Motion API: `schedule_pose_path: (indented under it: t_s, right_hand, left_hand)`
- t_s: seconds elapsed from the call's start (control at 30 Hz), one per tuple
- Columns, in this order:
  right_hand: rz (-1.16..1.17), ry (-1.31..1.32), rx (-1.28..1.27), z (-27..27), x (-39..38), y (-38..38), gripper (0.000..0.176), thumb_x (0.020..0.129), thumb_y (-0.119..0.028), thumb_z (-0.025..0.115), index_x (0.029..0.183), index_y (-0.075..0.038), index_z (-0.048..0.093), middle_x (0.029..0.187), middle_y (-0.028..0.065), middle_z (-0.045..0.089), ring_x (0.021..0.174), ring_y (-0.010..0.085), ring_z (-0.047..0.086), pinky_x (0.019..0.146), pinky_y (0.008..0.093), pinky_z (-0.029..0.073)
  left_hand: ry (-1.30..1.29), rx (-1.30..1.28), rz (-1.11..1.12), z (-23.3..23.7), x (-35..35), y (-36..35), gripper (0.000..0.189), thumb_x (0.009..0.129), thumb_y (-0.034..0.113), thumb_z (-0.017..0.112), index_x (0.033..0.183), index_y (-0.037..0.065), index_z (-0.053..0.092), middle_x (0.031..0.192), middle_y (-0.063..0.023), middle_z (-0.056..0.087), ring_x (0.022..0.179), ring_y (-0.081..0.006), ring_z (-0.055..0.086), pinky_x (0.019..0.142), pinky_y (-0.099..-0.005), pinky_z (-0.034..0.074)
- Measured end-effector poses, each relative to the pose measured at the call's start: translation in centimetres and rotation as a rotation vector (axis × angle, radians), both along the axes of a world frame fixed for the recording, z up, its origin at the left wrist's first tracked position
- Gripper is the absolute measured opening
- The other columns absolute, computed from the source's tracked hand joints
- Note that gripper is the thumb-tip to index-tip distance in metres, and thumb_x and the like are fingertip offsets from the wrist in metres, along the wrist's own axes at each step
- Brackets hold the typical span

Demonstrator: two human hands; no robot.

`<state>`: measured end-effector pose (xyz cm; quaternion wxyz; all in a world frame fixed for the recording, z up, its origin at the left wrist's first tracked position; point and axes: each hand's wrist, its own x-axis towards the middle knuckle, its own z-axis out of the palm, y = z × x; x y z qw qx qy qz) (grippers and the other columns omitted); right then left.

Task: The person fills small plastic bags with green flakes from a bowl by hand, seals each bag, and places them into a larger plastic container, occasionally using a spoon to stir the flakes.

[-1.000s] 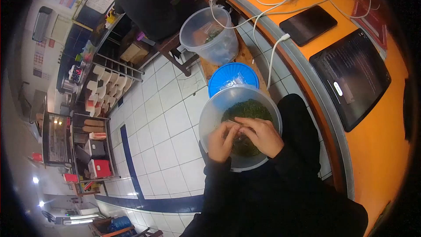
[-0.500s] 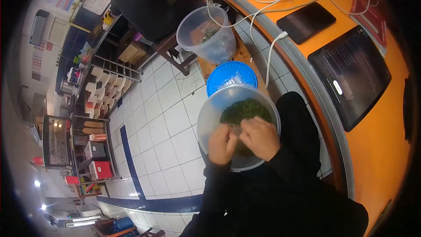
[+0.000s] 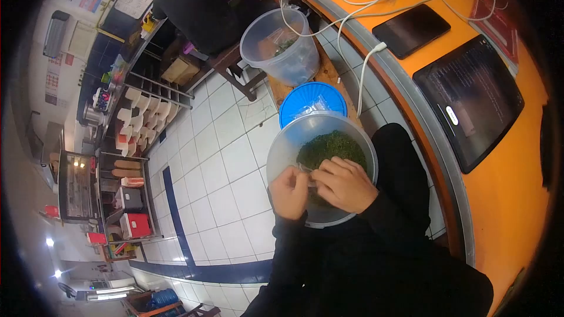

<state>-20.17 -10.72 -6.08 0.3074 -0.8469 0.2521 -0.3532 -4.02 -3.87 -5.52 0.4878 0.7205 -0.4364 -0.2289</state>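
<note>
A clear round tub (image 3: 282, 147) stands in front of me, with a heap of chopped green leaves (image 3: 332, 147) in it. Over its near part, my left hand (image 3: 289, 192) pinches a small clear plastic piece (image 3: 306, 168), perhaps a bag. My right hand (image 3: 345, 185) is beside it, fingers bent together on the same plastic. Behind the tub lies a blue ribbed lid (image 3: 311, 98) with clear plastic on it. A second clear tub (image 3: 282, 53), holding small bags with green contents, stands farther back on a wooden bench (image 3: 329, 76).
On the right an orange counter (image 3: 499, 211) carries a tablet (image 3: 470, 100), a dark phone (image 3: 411, 30) and white cables (image 3: 362, 76). A person in dark clothing (image 3: 202, 12) is at the top. Shelves with a red box (image 3: 136, 225) stand left.
My hands have moved slightly apart, and the right hand's fingers now lie more over the plastic. The view has shifted slightly.
</note>
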Motion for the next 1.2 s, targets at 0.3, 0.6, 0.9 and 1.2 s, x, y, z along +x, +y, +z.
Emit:
schedule_pose_path:
  t_s: [0.3,0.6,0.9,1.2]
  right_hand:
    - [0.206,-0.101,0.249,-0.2,-0.6,-0.8,0.013,0.092,-0.014,0.064,0.098,-0.003,0.064,0.092,0.012,0.062,0.091,0.0315,0.064,0.081,0.045,0.05]
    - [0.474,-0.291,0.53,0.3,-1.4,-1.9,0.015,0.096,-0.013,0.064,0.09,0.002,0.063,0.089,0.0118,0.059,0.087,0.0254,0.061,0.078,0.0392,0.047]
    - [0.841,-0.37,0.731,2.1,-3.1,-1.8,0.021,0.096,-0.019,0.072,0.089,0.0,0.074,0.089,0.0089,0.072,0.081,0.0167,0.065,0.075,0.0325,0.05]
    - [0.797,0.187,0.798,3.0,-2.6,-1.4,0.03,0.104,-0.033,0.067,0.114,-0.007,0.078,0.082,0.0123,0.074,0.071,0.0241,0.073,0.067,0.0371,0.054]
  left_hand:
    - [-0.364,-0.198,-0.39,2.9,2.1,0.3,0.021,0.082,0.02,0.08,0.091,0.005,0.069,0.109,-0.0126,0.056,0.108,-0.0303,0.054,0.097,-0.0405,0.043]
    - [0.195,-0.19,-0.838,3.5,4.2,0.4,0.021,0.087,0.018,0.074,0.078,0.004,0.062,0.096,-0.0108,0.063,0.101,-0.0299,0.056,0.093,-0.0429,0.042]
    - [0.209,-0.152,-0.973,3.7,3.9,0.6,0.011,0.086,0.014,0.071,0.082,0.004,0.07,0.083,-0.0082,0.066,0.087,-0.0279,0.055,0.084,-0.0413,0.039]
    - [-0.067,-0.009,-0.844,5.6,3.8,1.2,0.023,0.083,0.009,0.069,0.106,0.005,0.07,0.111,-0.0131,0.068,0.109,-0.0338,0.06,0.1,-0.0433,0.042]
